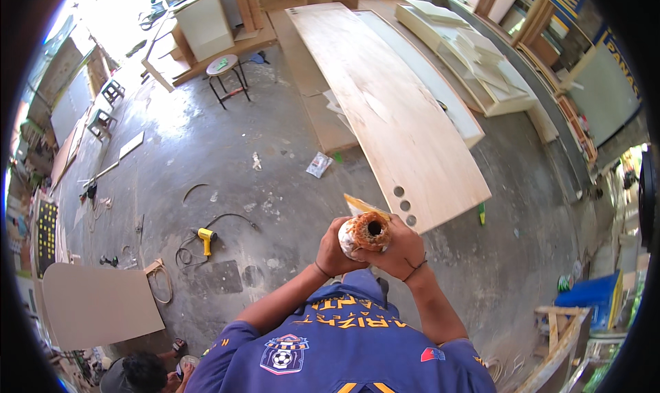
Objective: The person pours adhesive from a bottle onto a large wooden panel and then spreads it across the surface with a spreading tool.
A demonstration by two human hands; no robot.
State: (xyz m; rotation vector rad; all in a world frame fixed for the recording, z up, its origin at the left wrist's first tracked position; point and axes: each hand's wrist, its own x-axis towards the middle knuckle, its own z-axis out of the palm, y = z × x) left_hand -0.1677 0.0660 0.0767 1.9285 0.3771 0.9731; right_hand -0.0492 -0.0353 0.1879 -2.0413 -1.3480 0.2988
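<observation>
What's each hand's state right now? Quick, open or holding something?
Left hand: closed around the bottle.
Right hand: closed on the same bottle; whether it also holds the flat piece beyond can't be told.

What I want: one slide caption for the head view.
Left hand and right hand hold a crusted container near a long wooden board.

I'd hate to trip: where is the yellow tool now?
In the head view, the yellow tool lies on the grey floor, left of the person's left hand, beside a curling dark cord.
</observation>
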